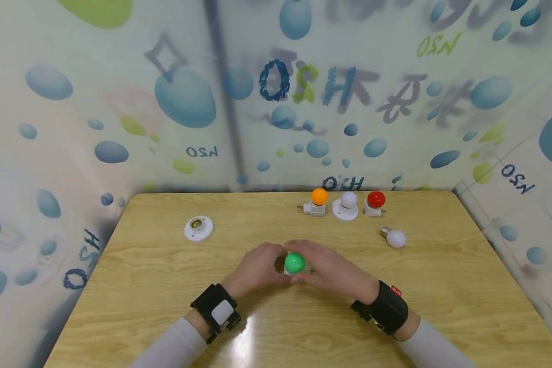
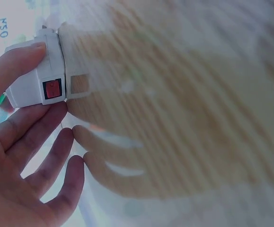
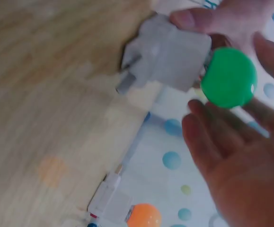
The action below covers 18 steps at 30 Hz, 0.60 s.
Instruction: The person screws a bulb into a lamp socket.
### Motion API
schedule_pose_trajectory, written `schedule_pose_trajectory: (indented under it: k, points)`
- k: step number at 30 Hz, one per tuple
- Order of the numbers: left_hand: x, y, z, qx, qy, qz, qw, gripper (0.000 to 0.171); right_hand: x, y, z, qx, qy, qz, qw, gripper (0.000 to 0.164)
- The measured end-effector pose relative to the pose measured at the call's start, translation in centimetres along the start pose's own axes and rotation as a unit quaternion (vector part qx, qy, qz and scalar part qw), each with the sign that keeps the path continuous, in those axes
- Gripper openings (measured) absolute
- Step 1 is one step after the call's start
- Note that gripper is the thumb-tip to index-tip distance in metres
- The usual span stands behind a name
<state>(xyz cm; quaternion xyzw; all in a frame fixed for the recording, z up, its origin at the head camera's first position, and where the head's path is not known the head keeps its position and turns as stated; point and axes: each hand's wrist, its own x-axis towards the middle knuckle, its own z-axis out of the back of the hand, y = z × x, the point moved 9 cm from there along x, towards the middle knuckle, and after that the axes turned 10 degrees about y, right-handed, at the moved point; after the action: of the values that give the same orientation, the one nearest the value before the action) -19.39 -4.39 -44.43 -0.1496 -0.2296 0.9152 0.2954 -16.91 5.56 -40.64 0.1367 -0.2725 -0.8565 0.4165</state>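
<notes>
A green bulb (image 1: pixel 295 263) sits in a white plug-in lamp socket (image 3: pixel 179 52) near the middle of the table. My left hand (image 1: pixel 259 266) pinches the socket, its thumb on one face and fingertips along the edge. Beside that thumb, the left wrist view shows a red rocker switch (image 2: pixel 53 88). Around the green bulb stands my right hand (image 1: pixel 333 271), its fingers loosely bent and spread. The right wrist view shows gaps between the right thumb and the bulb; whether a fingertip touches it from behind, I cannot tell. Two metal prongs (image 3: pixel 126 81) stick out of the socket.
On the wooden table (image 1: pixel 138 317), an orange bulb (image 1: pixel 319 197), a white bulb (image 1: pixel 348 200) and a red bulb (image 1: pixel 376 199) stand in bases at the back. A loose white bulb (image 1: pixel 396 238) lies right; a bulbless round lamp base (image 1: pixel 199 230) stands left. A patterned sheet (image 1: pixel 267 133) hangs behind.
</notes>
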Motion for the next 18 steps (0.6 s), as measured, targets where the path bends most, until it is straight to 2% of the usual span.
schedule_pose_trajectory:
  k: [2,5,10,18]
  points:
    - [0.02,0.06,-0.2,-0.003,0.001,0.003,1.0,0.045,0.01,-0.1,-0.13,0.01,0.021,0.007,1.0,0.054]
    - [0.11,0.25,-0.36,-0.003,0.001,0.008,1.0,0.046,-0.02,-0.16,-0.05,0.005,0.023,0.019,1.0,0.047]
    - [0.35,0.27,-0.32,-0.001,0.01,0.011,0.9999,0.045,-0.01,0.1,0.51,-0.03,-0.012,0.028,0.999,0.045]
    - [0.27,0.28,-0.23,0.004,0.006,0.01,0.9999,0.051,-0.26,0.42,0.73,-0.087,-0.078,0.004,0.993,0.052]
